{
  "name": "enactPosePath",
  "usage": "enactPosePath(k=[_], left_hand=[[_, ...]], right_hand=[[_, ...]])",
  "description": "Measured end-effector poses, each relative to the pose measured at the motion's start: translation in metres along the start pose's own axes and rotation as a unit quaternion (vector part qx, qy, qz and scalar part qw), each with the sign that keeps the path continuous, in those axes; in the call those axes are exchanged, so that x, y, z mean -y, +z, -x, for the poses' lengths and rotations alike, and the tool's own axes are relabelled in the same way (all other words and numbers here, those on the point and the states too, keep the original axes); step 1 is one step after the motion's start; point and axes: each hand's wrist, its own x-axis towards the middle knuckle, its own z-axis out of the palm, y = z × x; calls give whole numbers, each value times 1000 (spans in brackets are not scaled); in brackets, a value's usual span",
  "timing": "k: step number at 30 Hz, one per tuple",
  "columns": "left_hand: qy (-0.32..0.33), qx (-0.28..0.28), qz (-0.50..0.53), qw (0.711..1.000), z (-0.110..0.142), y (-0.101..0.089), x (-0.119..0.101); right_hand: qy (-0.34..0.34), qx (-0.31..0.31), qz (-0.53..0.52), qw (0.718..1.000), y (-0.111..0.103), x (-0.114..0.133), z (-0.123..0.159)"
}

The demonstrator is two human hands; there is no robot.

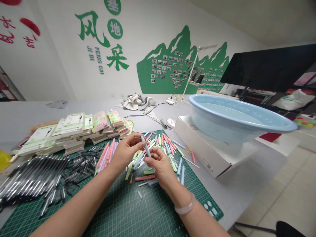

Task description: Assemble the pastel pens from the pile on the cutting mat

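Note:
A light blue pen [146, 148] is held at a slant over the green cutting mat [113, 207]. The fingers of my left hand [126, 149] pinch its upper end. Lower down, my right hand [161, 166] grips the same pen between thumb and fingers, hiding part of it. Beneath and beyond both hands lies a loose heap of pen parts [170, 148] in green, blue, white and coral. Beside my left wrist, pink and purple pens [106, 155] lie side by side. A small clear piece [140, 195] rests on the mat nearer to me.
On the left, clear-barrelled black pens [34, 177] lie in a row beside black pen parts [82, 168]. Behind them are stacked printed boxes [71, 124]. A blue basin [222, 130] stands on a white carton [206, 154] at the right. Crumpled cloth [134, 101] and cables lie farther back.

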Motion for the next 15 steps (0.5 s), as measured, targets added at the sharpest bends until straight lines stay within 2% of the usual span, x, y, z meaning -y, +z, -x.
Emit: enactPosePath(k=[11, 15], left_hand=[[15, -5, -43, 999, 3, -1, -9], [27, 4, -68, 997, 4, -1, -12]], right_hand=[[-16, -20, 81, 996, 2, 1, 1], [-18, -16, 59, 998, 3, -2, 0]])
